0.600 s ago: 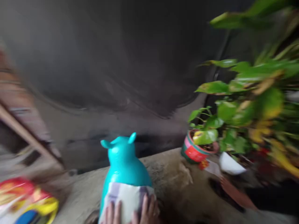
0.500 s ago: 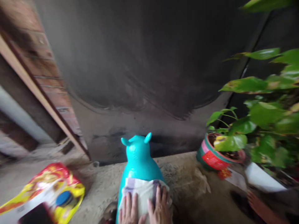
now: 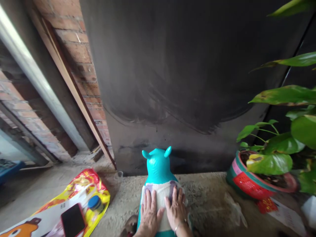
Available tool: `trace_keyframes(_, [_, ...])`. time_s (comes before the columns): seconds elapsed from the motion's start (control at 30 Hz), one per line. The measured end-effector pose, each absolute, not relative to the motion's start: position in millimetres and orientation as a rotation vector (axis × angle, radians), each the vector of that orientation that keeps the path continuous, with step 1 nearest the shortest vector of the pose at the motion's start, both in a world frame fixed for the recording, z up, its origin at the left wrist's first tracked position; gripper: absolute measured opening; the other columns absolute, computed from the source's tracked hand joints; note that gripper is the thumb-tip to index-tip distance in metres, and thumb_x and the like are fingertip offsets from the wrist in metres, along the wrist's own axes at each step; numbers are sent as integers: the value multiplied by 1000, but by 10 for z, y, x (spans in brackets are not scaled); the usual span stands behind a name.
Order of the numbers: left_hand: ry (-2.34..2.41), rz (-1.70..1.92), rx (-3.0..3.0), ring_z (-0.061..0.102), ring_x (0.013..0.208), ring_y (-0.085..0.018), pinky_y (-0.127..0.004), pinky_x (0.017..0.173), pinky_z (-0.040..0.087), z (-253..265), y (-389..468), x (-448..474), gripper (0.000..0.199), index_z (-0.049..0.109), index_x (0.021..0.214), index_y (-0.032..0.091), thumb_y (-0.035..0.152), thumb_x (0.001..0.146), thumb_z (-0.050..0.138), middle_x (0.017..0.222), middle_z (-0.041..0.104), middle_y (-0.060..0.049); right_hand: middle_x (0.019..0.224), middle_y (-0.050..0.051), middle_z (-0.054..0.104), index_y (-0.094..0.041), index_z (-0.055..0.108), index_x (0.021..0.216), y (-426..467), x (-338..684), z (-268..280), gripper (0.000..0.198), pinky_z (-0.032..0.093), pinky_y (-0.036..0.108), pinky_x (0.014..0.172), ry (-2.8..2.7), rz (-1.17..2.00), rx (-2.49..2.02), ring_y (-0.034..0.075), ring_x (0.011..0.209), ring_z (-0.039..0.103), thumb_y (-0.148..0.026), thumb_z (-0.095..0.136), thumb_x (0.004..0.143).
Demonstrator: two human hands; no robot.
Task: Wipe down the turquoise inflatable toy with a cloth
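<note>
A turquoise inflatable animal toy (image 3: 158, 164) with two small ears stands on the concrete floor (image 3: 204, 200) facing a dark wall. A pale cloth (image 3: 161, 194) with purple stripes lies over its back. My left hand (image 3: 149, 212) and my right hand (image 3: 176, 209) press flat on the cloth side by side, fingers spread. A thin bracelet shows on my right wrist.
A yellow and red plastic bag (image 3: 74, 197) lies at the left with a black phone (image 3: 73, 223) and a blue-capped bottle (image 3: 94, 204) on it. A potted leafy plant (image 3: 247, 179) stands at the right. Brick wall (image 3: 81, 65) and a metal pipe (image 3: 37, 79) run along the left.
The view has swung right and steadied, so toy and hands sit further right and clearer. Both hands lie higher on the cloth. The phone and bottle have come into view.
</note>
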State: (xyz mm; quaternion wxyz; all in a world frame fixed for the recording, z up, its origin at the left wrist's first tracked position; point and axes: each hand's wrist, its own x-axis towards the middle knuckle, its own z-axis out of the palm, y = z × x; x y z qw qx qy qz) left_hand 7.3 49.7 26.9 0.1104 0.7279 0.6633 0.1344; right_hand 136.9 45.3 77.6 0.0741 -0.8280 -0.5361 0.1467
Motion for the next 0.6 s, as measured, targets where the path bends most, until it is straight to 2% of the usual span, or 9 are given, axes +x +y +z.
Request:
trace_keyframes(0.2, [1813,132,2051,17,139,-32,-48,113,28,269,-6,-170,70,29,141,8,46,85,45,150,16,-20,149,17,30,-17,32,142,-232,1282,601,62,43,59,92,-1638,330,-2508,39,133,34,-46,37,88])
trace_keyframes(0.27, [1724,78,2043,16,139,-33,-47,114,26,303,-128,-254,74,29,141,6,49,83,48,149,16,-20,144,18,39,-18,44,136,-369,1370,549,57,43,61,91,-1569,447,-2397,39,129,40,-46,38,86])
trace_keyframes(0.37, [1626,100,2021,13,140,-30,-44,116,22,526,-215,-323,74,28,142,5,46,84,47,150,15,-19,136,17,49,-19,55,125,-334,1612,551,54,40,54,100,-1400,642,-2211,34,124,47,-48,28,88])
trace_keyframes(0.5, [1615,205,1879,16,142,-24,-40,116,25,925,-257,-330,66,28,144,14,38,86,45,154,16,-12,147,19,33,-9,41,136,-16,1931,599,70,32,45,110,-1287,701,-2140,29,138,27,-52,18,86])
trace_keyframes(0.6, [1619,229,1815,24,140,-22,-35,114,29,1057,-293,-364,65,31,143,18,32,83,50,154,19,-9,149,20,27,0,29,140,139,2083,568,85,25,41,114,-1171,744,-2101,26,139,23,-61,6,84])
